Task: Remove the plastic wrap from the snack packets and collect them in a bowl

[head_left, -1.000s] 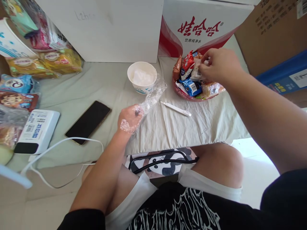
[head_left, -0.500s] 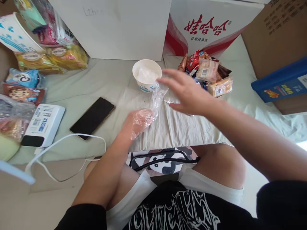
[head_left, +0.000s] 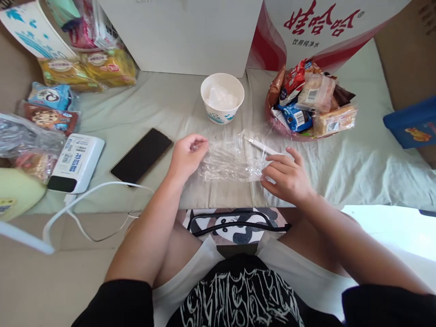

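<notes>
Right hand [head_left: 289,179] has shifted to the clear plastic [head_left: 226,163], pinching its right end; left hand [head_left: 186,156] pinches the other: spread gently, evenly.

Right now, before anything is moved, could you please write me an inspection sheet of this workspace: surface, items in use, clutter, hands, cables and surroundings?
Surface: pale cloth, wrinkled.
Items in use: clear film between the hands; slim white tool near it, film apparently covering part. Beyond stands a paper bowl with something whitish inside.
Clutter: dark-screened phone, white device and packaged snacks at left; full snack basket at right.
Hands: left hand pinches the film; right hand has fingers at its right edge, grip unclear.
Cables: white cabling by the device, partly hanging past the cloth's front edge.
Surroundings: white box and red-and-white carton behind.
</notes>
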### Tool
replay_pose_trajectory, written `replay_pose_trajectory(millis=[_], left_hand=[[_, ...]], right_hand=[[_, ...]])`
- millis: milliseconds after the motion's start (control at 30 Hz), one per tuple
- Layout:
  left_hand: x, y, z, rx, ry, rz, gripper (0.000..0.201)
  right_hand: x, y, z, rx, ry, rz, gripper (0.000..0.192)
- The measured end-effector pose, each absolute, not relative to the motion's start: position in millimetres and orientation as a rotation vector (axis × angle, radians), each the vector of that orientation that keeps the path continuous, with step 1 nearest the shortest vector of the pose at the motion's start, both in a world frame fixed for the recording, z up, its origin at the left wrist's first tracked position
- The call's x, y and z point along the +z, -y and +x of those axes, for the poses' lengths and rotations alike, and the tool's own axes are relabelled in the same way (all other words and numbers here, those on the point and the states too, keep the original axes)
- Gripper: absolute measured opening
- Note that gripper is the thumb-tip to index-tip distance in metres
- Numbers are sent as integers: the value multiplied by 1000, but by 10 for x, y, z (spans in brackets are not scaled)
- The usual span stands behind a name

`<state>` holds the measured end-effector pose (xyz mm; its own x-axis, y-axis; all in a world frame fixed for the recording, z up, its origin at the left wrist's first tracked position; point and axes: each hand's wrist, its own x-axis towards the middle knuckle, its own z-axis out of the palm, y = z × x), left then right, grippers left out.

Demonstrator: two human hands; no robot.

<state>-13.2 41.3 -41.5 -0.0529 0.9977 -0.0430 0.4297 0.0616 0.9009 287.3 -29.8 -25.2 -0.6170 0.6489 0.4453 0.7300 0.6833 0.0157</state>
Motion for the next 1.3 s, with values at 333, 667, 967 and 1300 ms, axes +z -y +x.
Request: replay_pose_trajectory(millis=[333, 667, 967, 1300], left_hand=[[-311, 11, -78, 733, -1294, 2242, 45], [-132, 5, -303, 782, -1154, 1994, 20], [-103, 12, -446, 913, -1280, 1429, 45], [-102, -40, -386, 740, -1434, 1296, 53]], right_hand=[[-335, 339, 2663, -135, 2486, -983, 22], [-415, 400, 2854, 245, 2453, -1258, 29], [-423, 393, 3032, 551, 2295, -1287, 42], [-386, 382, 2997, 891, 1667, -1424, 62]])
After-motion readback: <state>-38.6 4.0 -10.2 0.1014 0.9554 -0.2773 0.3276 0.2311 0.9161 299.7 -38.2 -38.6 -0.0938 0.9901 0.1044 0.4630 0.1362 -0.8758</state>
